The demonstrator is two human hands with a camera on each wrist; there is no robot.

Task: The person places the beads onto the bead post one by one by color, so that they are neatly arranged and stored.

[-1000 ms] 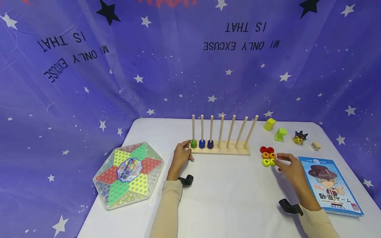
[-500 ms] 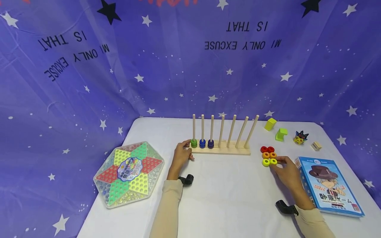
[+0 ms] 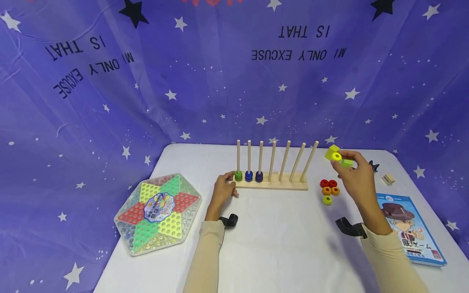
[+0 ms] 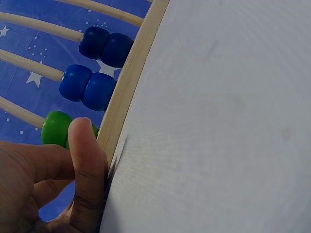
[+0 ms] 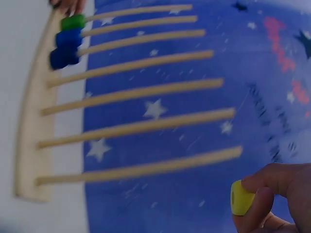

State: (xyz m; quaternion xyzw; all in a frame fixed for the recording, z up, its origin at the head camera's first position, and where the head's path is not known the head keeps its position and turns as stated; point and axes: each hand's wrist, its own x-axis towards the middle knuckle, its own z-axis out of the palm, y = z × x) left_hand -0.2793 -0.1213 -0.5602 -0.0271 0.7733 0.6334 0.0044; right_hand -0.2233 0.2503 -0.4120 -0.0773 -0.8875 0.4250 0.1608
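Right hand [image 3: 354, 179] pinches the yellow bead [image 3: 336, 157] in the air, right of the peg rack [image 3: 271, 186]; the bead appears light, rigid and smooth, likely slippery; grip its sides, leaving the hole [image 5: 233, 198] clear; left hand [image 3: 222, 189] grips the peg rack's end

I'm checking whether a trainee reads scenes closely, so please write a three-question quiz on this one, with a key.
1. Multiple choice: how many pegs on the wooden rack stand bare?
A) two
B) four
C) six

2. True or false: the left hand is at the end of the rack nearest the green beads.

3. Short answer: what does the right hand pinch?

Key
1. B
2. True
3. A yellow bead
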